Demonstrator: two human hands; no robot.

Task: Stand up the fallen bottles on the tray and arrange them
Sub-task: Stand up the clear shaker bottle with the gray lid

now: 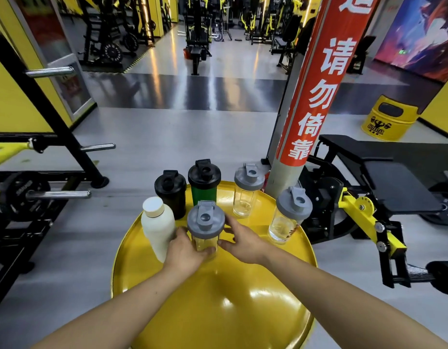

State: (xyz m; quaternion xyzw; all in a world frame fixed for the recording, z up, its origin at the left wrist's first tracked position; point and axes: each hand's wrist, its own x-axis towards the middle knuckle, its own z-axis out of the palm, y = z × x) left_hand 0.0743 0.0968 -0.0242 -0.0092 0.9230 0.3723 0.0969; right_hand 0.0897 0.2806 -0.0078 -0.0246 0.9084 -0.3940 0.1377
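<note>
A round yellow tray (217,298) carries several upright bottles. In its middle stands a clear shaker with a grey lid (205,222); my left hand (186,250) and my right hand (243,241) clasp its lower body from both sides. A white bottle (158,229) stands at the left, touching my left hand. Behind are a black shaker (170,191) and a green shaker with a black lid (204,183). Two more clear grey-lidded shakers stand at the back right (246,190) and at the right rim (289,214).
A grey post wrapped in a red banner (308,102) rises just behind the tray's right side. A black and yellow bench machine (384,192) is to the right, weight racks with steel pegs (59,195) to the left. Grey gym floor lies beyond.
</note>
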